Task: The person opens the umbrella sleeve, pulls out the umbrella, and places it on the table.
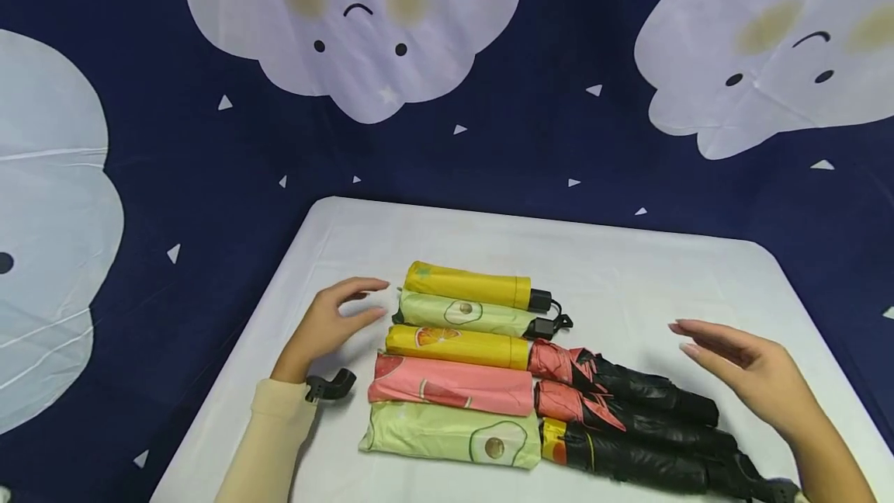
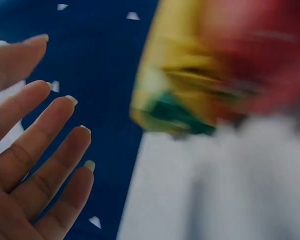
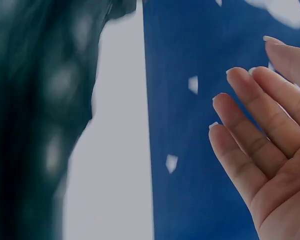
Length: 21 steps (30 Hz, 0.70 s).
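Observation:
My left hand (image 1: 334,324) hovers at the left ends of a row of folded umbrellas and sleeves, fingers spread and holding nothing. At the back lie a yellow folded umbrella (image 1: 468,286) and a green avocado-print one (image 1: 464,311), both with black handles. In front come a yellow orange-slice sleeve (image 1: 454,347), a pink watermelon sleeve (image 1: 450,386) and a green avocado sleeve (image 1: 447,431). Three black folded umbrellas (image 1: 635,456) adjoin them on the right; I cannot tell whether they reach inside. Beyond them my right hand (image 1: 754,375) is held in the air, relaxed, touching nothing.
The white table (image 1: 594,262) has rounded far corners. Behind it hangs dark blue cloth (image 1: 545,154) with pale clouds and small white shapes. A black strap mount (image 1: 330,386) sits on my left wrist. In both wrist views the near items are blurred.

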Tool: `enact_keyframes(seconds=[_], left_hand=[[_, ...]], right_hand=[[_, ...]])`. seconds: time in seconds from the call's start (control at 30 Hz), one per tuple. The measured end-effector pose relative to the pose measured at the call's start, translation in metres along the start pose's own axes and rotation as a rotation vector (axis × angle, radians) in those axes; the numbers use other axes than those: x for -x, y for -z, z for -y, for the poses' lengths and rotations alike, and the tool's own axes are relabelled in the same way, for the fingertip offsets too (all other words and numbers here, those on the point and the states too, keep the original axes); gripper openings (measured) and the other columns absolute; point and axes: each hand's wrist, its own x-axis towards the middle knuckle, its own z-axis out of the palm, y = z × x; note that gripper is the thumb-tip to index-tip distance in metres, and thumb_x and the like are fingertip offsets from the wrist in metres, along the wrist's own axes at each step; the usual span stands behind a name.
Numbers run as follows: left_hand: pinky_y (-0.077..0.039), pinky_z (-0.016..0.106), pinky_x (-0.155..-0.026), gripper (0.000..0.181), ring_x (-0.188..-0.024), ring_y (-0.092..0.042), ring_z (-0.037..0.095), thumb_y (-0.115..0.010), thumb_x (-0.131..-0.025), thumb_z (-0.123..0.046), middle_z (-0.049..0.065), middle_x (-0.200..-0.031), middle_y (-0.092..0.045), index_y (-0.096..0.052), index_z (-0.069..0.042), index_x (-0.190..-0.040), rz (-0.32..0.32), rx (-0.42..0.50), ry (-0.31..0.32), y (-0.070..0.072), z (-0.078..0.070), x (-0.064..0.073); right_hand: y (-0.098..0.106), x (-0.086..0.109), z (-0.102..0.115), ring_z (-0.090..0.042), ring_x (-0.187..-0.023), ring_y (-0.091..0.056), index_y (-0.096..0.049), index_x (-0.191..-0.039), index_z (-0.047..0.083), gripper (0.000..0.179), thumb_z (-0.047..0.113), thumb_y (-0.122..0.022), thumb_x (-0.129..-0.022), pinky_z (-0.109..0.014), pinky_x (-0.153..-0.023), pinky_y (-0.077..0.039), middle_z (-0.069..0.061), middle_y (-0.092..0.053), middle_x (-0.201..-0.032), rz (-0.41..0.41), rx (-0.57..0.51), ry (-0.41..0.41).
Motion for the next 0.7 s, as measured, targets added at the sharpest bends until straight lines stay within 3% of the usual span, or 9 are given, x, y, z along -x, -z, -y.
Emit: enact_keyframes(seconds=[0.13,0.27,0.37,0.43,0.6,0.7], left_hand=[[-0.044,0.051,-0.109,0.041,-0.126,-0.057,0.028,-0.076,-0.094,-0.009,0.008,-0.134,-0.065,-0.066,-0.007,-0.134,0.020,0.084,-0.031,0.002,-0.007,-0.028],[-0.041,0.058,-0.110,0.042,-0.127,-0.055,0.037,-0.073,-0.095,-0.004,0.021,-0.136,-0.062,-0.062,0.004,-0.134,0.102,0.169,-0.045,-0.008,-0.006,-0.043],[-0.041,0.058,-0.110,0.042,-0.127,-0.056,0.040,-0.073,-0.095,-0.004,0.023,-0.136,-0.061,-0.061,0.005,-0.134,0.151,0.210,-0.028,-0.016,0.007,-0.045],[-0.043,0.055,-0.110,0.042,-0.126,-0.057,0.038,-0.074,-0.095,-0.006,0.020,-0.135,-0.062,-0.063,0.002,-0.134,0.165,0.224,-0.005,-0.020,0.019,-0.044],[-0.043,0.049,-0.111,0.042,-0.128,-0.057,0.033,-0.077,-0.094,-0.012,0.013,-0.135,-0.064,-0.066,-0.003,-0.133,0.174,0.226,0.030,-0.026,0.041,-0.038],[-0.044,0.048,-0.110,0.043,-0.128,-0.057,0.028,-0.079,-0.092,-0.017,0.007,-0.136,-0.064,-0.067,-0.007,-0.133,0.196,0.197,0.059,-0.028,0.048,-0.036]], right_hand=[[-0.024,-0.034,0.029,0.004,-0.113,-0.062,-0.074,-0.124,0.025,0.031,0.020,-0.077,-0.094,-0.008,-0.091,-0.047,0.004,-0.073,-0.121,0.039,0.032,0.118],[-0.057,-0.062,0.042,-0.004,-0.112,-0.065,-0.075,-0.123,0.025,0.028,0.022,-0.076,-0.095,-0.025,-0.093,-0.056,0.006,-0.073,-0.121,0.100,-0.020,0.167],[-0.085,-0.078,0.043,-0.012,-0.113,-0.067,-0.074,-0.125,0.019,0.029,0.024,-0.075,-0.096,-0.042,-0.094,-0.057,0.004,-0.072,-0.122,0.169,-0.072,0.194],[-0.101,-0.086,0.042,-0.017,-0.113,-0.068,-0.074,-0.126,0.016,0.031,0.026,-0.075,-0.096,-0.048,-0.094,-0.057,0.002,-0.072,-0.123,0.217,-0.105,0.196],[-0.129,-0.097,0.036,-0.020,-0.108,-0.071,-0.074,-0.125,0.012,0.037,0.029,-0.078,-0.093,-0.040,-0.088,-0.060,0.001,-0.073,-0.119,0.296,-0.126,0.158],[-0.138,-0.098,0.031,-0.019,-0.093,-0.073,-0.074,-0.126,0.014,0.038,0.031,-0.079,-0.092,-0.035,-0.074,-0.061,-0.002,-0.073,-0.118,0.324,-0.130,0.124]])
